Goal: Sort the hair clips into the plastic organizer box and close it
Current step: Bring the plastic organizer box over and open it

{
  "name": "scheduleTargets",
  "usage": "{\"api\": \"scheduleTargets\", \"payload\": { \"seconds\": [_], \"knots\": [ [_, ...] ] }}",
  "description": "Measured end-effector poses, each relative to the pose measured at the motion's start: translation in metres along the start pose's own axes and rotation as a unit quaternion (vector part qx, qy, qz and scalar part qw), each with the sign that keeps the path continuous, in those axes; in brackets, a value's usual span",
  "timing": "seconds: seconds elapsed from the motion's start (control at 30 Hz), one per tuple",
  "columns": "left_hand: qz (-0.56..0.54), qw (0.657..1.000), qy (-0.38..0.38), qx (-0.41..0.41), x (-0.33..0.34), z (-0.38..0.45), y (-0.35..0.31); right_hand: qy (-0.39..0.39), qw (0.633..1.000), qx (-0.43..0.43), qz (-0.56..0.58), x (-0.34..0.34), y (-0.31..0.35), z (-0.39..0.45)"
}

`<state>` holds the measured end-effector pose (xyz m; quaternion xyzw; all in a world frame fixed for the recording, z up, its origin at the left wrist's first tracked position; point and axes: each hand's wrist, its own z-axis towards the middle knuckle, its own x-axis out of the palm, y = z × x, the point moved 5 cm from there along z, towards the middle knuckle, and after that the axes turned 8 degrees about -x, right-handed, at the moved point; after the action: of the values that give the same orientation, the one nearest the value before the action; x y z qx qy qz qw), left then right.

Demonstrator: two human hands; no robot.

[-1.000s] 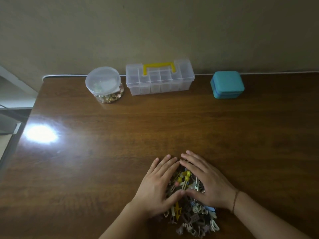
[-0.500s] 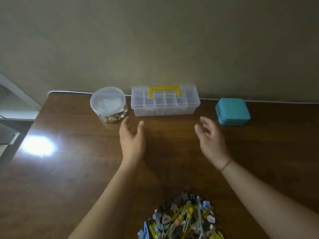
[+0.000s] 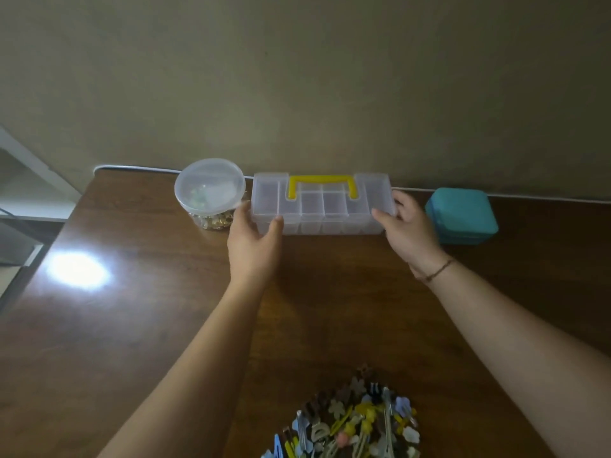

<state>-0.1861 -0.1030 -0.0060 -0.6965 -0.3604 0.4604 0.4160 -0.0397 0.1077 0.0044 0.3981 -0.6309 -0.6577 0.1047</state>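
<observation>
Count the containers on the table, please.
3, all along the back edge: round tub at left, organizer in the middle, teal box at right. None seems hidden.

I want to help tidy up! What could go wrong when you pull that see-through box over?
The round tub of shiny beads sits right beside the organizer box, close to the left hand, so it might get bumped over. The teal case is just as close behind the right hand. And the hair clips lie piled at the near edge, where the box could shove some off.

Home: wood desk (image 3: 132, 325), trinket boxes (image 3: 463, 213)
</observation>
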Motion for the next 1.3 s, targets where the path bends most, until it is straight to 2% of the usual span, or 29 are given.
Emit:
{"api": "scheduleTargets", "payload": {
  "seconds": [0.13, 0.2, 0.3, 0.37, 0.43, 0.47, 0.53, 0.6, 0.7, 0.8, 1.0, 1.3],
  "knots": [
    [-0.008, 0.997, 0.036, 0.066, -0.039, -0.041, 0.038, 0.039, 0.999, -0.009, -0.027, 0.002, -0.009, -0.063],
    [0.046, 0.992, 0.062, 0.099, -0.063, -0.060, 0.064, 0.069, 0.996, -0.037, -0.035, 0.007, -0.013, -0.095],
    [0.148, 0.975, 0.057, 0.154, -0.103, -0.082, 0.091, 0.128, 0.987, -0.077, -0.058, 0.018, -0.017, -0.134],
    [0.208, 0.963, 0.041, 0.169, -0.127, -0.088, 0.101, 0.133, 0.975, -0.113, -0.137, 0.023, -0.011, -0.148],
    [0.232, 0.960, 0.042, 0.149, -0.142, -0.082, 0.106, 0.099, 0.930, -0.217, -0.279, 0.029, 0.013, -0.150],
    [0.230, 0.962, 0.055, 0.139, -0.145, -0.076, 0.108, 0.100, 0.889, -0.284, -0.344, 0.040, 0.028, -0.151],
    [0.210, 0.962, 0.106, 0.140, -0.139, -0.066, 0.104, 0.158, 0.805, -0.371, -0.435, 0.075, 0.054, -0.154],
    [0.198, 0.959, 0.141, 0.149, -0.130, -0.060, 0.099, 0.233, 0.747, -0.393, -0.484, 0.116, 0.069, -0.156],
    [0.209, 0.959, 0.121, 0.150, -0.129, -0.055, 0.095, 0.293, 0.699, -0.368, -0.538, 0.162, 0.080, -0.153],
    [0.213, 0.954, 0.100, 0.186, -0.134, -0.057, 0.092, 0.296, 0.679, -0.354, -0.571, 0.179, 0.085, -0.153],
    [0.216, 0.952, 0.095, 0.193, -0.139, -0.057, 0.095, 0.322, 0.638, -0.362, -0.598, 0.184, 0.089, -0.161],
    [0.240, 0.952, 0.094, 0.165, -0.138, -0.055, 0.100, 0.336, 0.631, -0.339, -0.611, 0.192, 0.086, -0.169]
  ]
}}
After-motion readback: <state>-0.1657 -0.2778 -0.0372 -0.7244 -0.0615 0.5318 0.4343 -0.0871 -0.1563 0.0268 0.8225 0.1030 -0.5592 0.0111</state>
